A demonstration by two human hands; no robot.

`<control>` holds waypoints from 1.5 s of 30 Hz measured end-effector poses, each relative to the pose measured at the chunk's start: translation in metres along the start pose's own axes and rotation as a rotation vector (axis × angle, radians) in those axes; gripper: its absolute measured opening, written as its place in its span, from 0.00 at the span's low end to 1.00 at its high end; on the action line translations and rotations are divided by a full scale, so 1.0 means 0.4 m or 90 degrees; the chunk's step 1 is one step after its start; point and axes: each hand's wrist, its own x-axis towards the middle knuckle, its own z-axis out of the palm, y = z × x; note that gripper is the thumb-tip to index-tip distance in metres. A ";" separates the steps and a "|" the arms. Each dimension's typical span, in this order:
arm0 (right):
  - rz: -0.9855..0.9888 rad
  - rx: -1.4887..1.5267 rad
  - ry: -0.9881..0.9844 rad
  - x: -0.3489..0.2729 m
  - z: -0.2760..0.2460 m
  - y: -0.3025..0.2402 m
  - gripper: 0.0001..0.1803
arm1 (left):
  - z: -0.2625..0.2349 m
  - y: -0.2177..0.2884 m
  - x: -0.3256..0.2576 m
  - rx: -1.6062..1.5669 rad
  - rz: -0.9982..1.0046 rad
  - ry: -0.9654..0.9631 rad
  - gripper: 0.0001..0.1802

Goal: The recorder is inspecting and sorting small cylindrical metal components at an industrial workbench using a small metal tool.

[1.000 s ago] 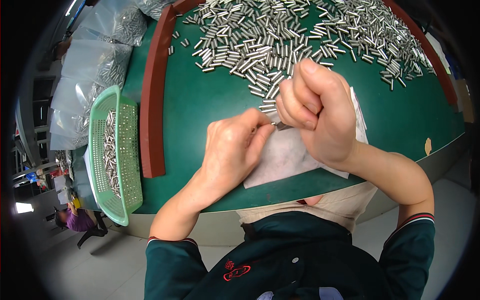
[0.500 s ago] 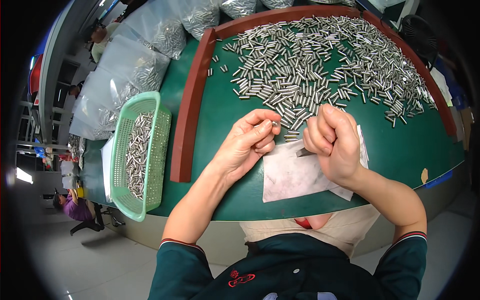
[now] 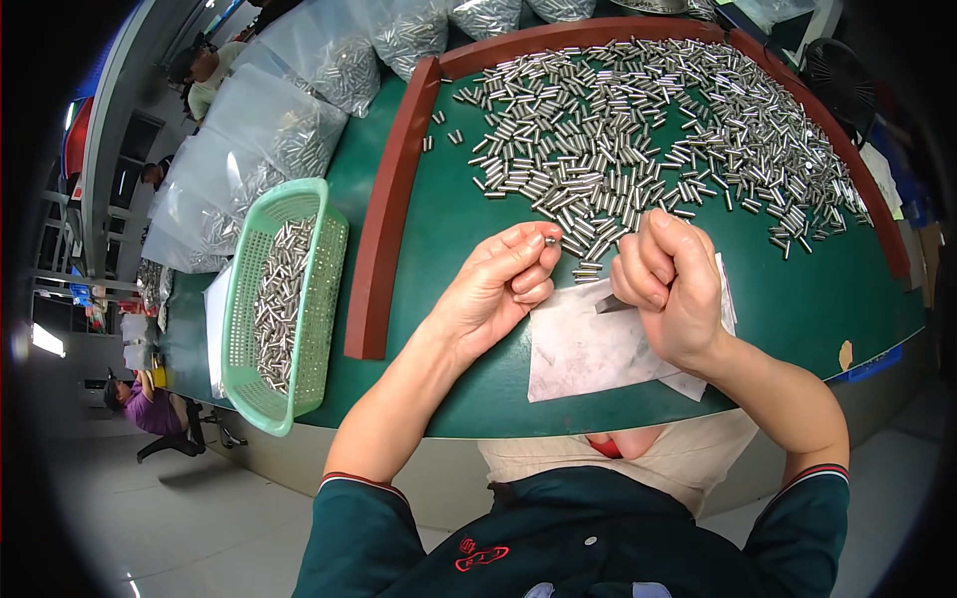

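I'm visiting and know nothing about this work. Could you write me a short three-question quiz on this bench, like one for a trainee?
1. What does the left hand hold?
A) a pen
B) a small metal piece
C) a cup

2. True or false: the green basket stands to the left of the nearest red-brown rail.

3. Fill in: a flat, dark tip pokes out of the closed ____ hand.

Key: 1. B. 2. True. 3. right, as in right hand.
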 end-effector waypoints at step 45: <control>0.011 0.006 0.006 0.007 -0.008 0.000 0.21 | 0.036 -0.002 -0.015 0.345 0.032 0.032 0.07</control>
